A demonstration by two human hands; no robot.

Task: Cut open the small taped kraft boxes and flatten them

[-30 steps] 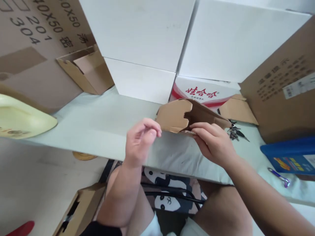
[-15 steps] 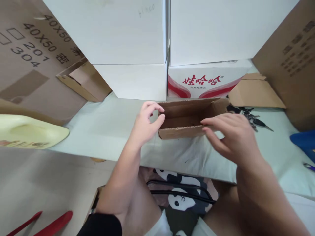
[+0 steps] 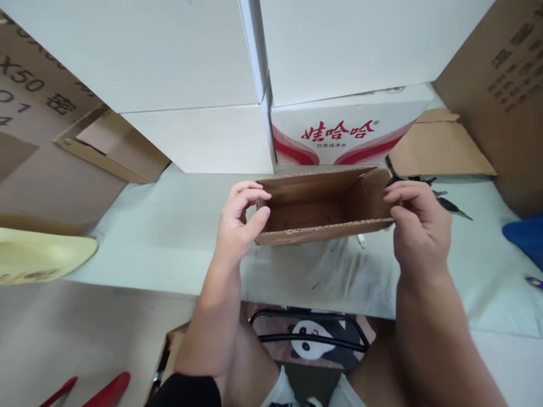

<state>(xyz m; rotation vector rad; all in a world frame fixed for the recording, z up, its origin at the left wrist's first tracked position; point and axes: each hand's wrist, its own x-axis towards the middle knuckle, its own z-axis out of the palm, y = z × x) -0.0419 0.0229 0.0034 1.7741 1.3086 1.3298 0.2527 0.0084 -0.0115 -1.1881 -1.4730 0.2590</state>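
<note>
A small brown corrugated cardboard box [image 3: 314, 209] stands open-topped on the pale green table [image 3: 169, 237], right in front of me. My left hand [image 3: 237, 226] grips its left end, thumb on the near wall and fingers curled over the end. My right hand [image 3: 418, 223] pinches the right end flap between thumb and fingers. The inside of the box looks empty.
White cartons [image 3: 178, 73] and a red-and-white printed carton [image 3: 343, 133] are stacked just behind the box. Large brown cartons [image 3: 500, 85] flank both sides. A bunch of keys [image 3: 445, 200] lies right of the box, a cream plastic piece [image 3: 38, 257] at left, red handles [image 3: 85, 390] on the floor.
The cardboard went from a partly folded flat shape to an upright open box. Both hands moved out to its two ends and closed on them. The view shifted left and down.
</note>
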